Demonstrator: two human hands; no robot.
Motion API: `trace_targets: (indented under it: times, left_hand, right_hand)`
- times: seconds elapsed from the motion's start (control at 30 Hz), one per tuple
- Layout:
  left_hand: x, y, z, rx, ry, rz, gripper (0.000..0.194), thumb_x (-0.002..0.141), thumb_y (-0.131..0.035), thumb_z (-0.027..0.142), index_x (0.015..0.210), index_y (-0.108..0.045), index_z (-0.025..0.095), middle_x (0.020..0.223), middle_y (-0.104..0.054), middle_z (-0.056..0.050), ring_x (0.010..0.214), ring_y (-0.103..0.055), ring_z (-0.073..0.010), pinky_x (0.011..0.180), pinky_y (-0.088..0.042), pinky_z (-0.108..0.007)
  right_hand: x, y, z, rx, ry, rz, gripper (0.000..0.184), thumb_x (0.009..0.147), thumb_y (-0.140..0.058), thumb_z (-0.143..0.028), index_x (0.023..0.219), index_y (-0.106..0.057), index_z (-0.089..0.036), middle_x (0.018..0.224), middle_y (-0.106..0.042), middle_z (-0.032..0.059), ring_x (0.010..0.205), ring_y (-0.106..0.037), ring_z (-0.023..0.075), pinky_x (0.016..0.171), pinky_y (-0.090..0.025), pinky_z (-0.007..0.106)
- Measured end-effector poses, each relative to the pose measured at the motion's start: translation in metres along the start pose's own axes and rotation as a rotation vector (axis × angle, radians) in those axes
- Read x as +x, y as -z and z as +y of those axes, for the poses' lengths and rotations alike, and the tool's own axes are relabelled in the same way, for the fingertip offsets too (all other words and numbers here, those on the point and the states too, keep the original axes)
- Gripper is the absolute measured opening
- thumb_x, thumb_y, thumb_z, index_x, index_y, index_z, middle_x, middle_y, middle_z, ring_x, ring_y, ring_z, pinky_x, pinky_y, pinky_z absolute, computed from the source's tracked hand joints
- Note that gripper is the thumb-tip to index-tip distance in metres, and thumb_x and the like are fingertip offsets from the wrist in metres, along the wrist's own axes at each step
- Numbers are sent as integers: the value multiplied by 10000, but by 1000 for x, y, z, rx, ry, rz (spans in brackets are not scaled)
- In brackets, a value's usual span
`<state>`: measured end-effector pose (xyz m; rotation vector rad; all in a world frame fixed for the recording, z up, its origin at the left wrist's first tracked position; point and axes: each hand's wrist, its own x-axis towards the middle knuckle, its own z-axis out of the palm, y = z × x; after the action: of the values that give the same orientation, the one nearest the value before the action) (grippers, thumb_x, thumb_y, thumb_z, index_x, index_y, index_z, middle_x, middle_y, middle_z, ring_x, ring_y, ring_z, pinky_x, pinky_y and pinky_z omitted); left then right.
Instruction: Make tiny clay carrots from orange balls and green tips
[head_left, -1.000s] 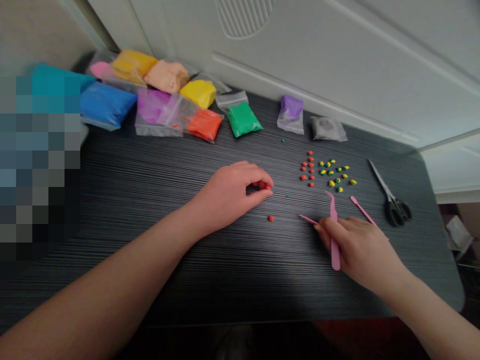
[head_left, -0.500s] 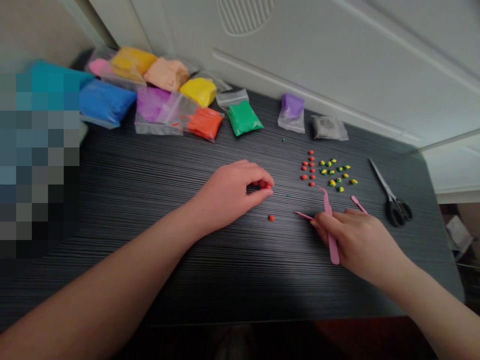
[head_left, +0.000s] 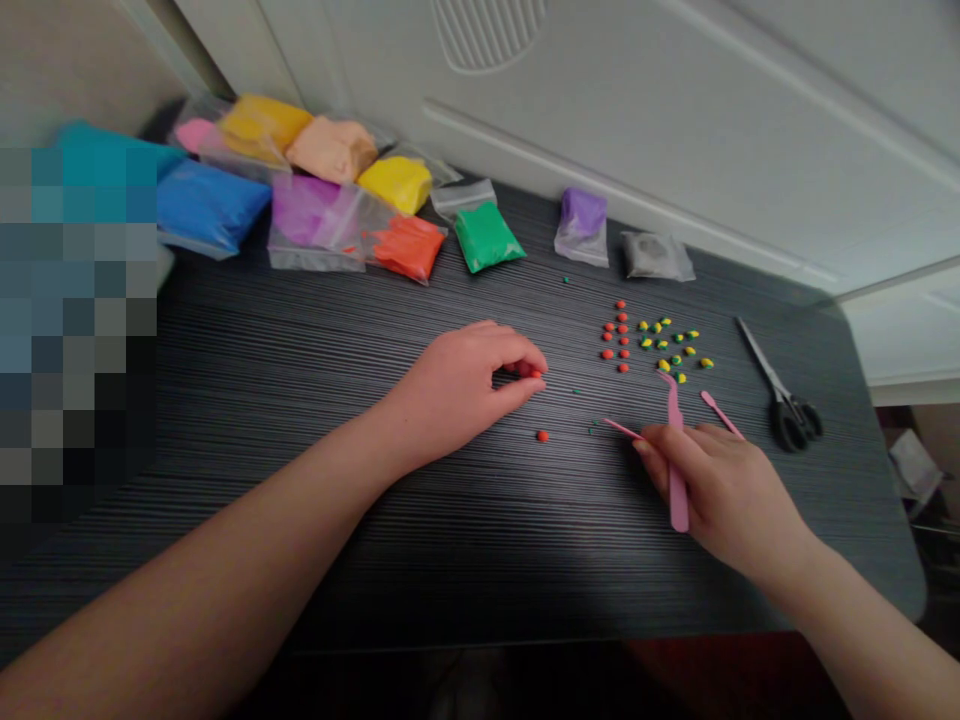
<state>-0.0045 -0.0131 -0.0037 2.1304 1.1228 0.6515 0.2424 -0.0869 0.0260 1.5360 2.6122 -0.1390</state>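
Observation:
My left hand (head_left: 480, 385) rests on the table with thumb and forefinger closed around a small orange-red clay ball (head_left: 535, 374). Another orange-red ball (head_left: 543, 436) lies just below those fingertips. In my right hand (head_left: 712, 480) is a thin pink clay tool (head_left: 621, 429), its fine point toward the left. The same hand keeps pink curved tweezers (head_left: 678, 490) across its fingers, tip up. Tiny green specks (head_left: 590, 431) of clay lie by the tool's point. Beyond the right hand are rows of orange-red balls (head_left: 623, 342) and several yellow-green pieces (head_left: 662, 345).
A second pink tool (head_left: 720, 413) lies partly behind my right hand. Scissors (head_left: 780, 395) lie at the right. Bags of coloured clay line the back, among them green (head_left: 487, 237), orange-red (head_left: 409, 247), purple (head_left: 583, 213) and grey (head_left: 656, 256). A white panel (head_left: 637, 110) stands behind.
My right hand has shifted slightly right with the tool and tweezers. Small green specks now show beside the tool's point. My left hand has stayed in place with the ball.

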Motion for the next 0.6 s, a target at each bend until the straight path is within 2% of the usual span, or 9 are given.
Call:
trace_targets:
  times: [0.17,0.33,0.43,0.53,0.6]
  left_hand:
    - [0,0,0,4,-3,-1,131,740,-526,235,823,-623,204,803,-622,16,779,-550,-124,712,-403,-245]
    - [0,0,1,5,15,-3,152,735,-526,245,843,-627,209,820,-630,13,778,-557,-127,714,-415,-249]
    - [0,0,0,3,20,3,168,739,-517,240,862,-628,214,834,-631,14,784,-559,-128,717,-419,-247]
    - [-1,0,0,16,20,13,167,736,-525,236,865,-630,223,822,-629,24,777,-560,-123,711,-417,-238]
    - [0,0,0,26,14,15,160,735,-534,236,862,-631,224,813,-627,32,772,-559,-113,712,-411,-226]
  right_hand:
    - [-25,-12,14,-7,-129,83,248,818,-466,-306,1015,-507,-162,833,-587,59,737,-540,177,663,-391,287]
    - [-31,-16,17,-90,-161,108,287,804,-480,-309,1049,-518,-165,923,-570,95,856,-515,235,748,-392,371]
    - [-33,-13,19,-87,-185,188,310,801,-483,-292,1081,-506,-162,974,-558,112,918,-500,267,776,-383,412]
    - [-36,-5,19,19,-216,359,322,835,-404,-266,1128,-475,-155,1063,-516,139,973,-487,271,817,-385,420]
    - [-34,2,15,102,-199,394,363,883,-237,-264,1187,-402,-154,1088,-484,160,979,-491,253,815,-397,416]
